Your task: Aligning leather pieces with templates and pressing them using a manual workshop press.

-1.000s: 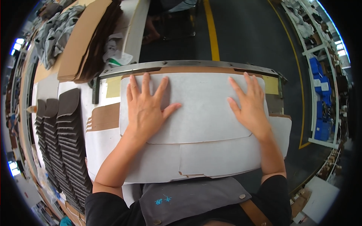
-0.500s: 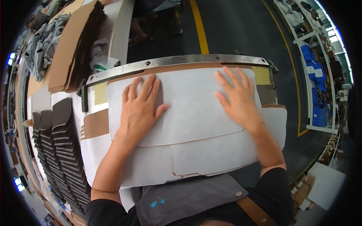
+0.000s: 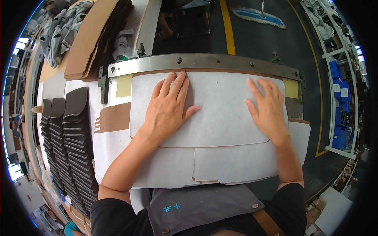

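Observation:
A white sheet with rounded near corners (image 3: 220, 118) lies in front of me, a brown edge showing along its far side. My left hand (image 3: 169, 100) rests flat on its left part, fingers spread toward the metal bar (image 3: 216, 62). On its right part lies my right hand (image 3: 269, 104), fingers apart and slightly bent. The bar runs along the far edge of the sheet. Beneath it are more white pieces (image 3: 236, 163) with brown edges. Pale yellow patches (image 3: 124, 85) show beside the sheet near the bar. Neither hand grips anything.
Rows of overlapping dark grey padded pieces (image 3: 76, 133) stand at the left. Behind them leans a stack of brown boards (image 3: 92, 39) next to grey cloth (image 3: 65, 29). A blue mop (image 3: 260, 16) lies on the floor. Shelving with blue bins (image 3: 340, 94) stands at the right.
The whole view has shifted, so the bench and hands appear farther right, and the mop has come into sight. Both hands stay flat on the white sheet, near the bar.

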`<state>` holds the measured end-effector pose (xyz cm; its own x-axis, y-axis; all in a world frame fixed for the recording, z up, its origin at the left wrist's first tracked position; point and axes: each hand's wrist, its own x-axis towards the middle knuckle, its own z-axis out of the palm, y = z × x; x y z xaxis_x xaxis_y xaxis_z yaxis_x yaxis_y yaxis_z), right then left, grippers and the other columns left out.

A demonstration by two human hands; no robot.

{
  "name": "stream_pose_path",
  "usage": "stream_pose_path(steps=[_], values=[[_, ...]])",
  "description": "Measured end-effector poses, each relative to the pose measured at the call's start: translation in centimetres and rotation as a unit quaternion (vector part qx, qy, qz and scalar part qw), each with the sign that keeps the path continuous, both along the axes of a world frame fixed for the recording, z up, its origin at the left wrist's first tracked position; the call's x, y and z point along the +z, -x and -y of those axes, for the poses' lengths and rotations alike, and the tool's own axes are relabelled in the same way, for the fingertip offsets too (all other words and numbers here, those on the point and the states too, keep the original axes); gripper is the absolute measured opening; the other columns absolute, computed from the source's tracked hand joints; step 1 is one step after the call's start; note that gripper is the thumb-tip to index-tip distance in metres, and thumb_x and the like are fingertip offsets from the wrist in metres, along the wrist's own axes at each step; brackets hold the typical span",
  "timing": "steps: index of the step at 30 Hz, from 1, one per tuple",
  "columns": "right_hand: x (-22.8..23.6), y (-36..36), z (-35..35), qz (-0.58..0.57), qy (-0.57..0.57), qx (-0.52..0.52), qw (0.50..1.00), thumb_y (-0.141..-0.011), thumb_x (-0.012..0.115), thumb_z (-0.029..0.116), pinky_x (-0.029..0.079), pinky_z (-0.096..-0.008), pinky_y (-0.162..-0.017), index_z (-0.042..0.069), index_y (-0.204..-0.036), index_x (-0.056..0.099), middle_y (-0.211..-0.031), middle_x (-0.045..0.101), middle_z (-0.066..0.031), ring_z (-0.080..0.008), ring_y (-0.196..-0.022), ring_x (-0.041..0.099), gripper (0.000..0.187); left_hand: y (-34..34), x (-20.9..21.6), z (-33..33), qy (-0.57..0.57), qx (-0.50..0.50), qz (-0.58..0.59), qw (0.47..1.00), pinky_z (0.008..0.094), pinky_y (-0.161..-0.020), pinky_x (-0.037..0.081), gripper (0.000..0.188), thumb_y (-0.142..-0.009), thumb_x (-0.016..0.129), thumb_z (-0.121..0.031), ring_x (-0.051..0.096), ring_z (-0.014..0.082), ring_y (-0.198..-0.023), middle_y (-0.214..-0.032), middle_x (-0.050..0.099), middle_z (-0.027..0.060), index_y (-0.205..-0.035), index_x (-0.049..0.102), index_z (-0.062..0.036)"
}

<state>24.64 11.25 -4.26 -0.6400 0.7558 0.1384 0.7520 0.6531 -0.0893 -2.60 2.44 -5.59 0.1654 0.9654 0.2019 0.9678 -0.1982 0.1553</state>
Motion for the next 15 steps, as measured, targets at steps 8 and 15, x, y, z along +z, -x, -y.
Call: stream_pose_path(steps=[8, 15], values=[[-0.07, 0.02, 0.14, -0.029, -0.015, 0.009, 0.999, -0.087, 0.066, 0.023, 0.035, -0.0461, -0.1, 0.005, -0.124, 0.058, -0.126, 0.05, -0.0126, -0.0326, -0.12, 0.043, 0.042, -0.2, 0.2, 0.16, 0.006, 0.005, 0.015, 1.0, 0.044, -0.106, 0.036, 0.063, -0.086, 0.067, -0.039, 0.043, 0.0349, -0.125, -0.131, 0.047, 0.0189, -0.128, 0.051, 0.0066], [-0.21, -0.05, 0.24, -0.029, -0.031, 0.017, 0.999, -0.086, 0.067, 0.022, 0.036, -0.0459, -0.098, 0.005, -0.123, 0.058, -0.118, 0.05, -0.0113, -0.0319, -0.116, 0.045, 0.043, -0.32, 0.36, 0.15, 0.001, 0.002, -0.001, 1.0, 0.0432, -0.103, 0.039, 0.063, -0.083, 0.071, -0.035, 0.044, 0.0354, -0.122, -0.129, 0.048, 0.019, -0.127, 0.052, 0.0059]])
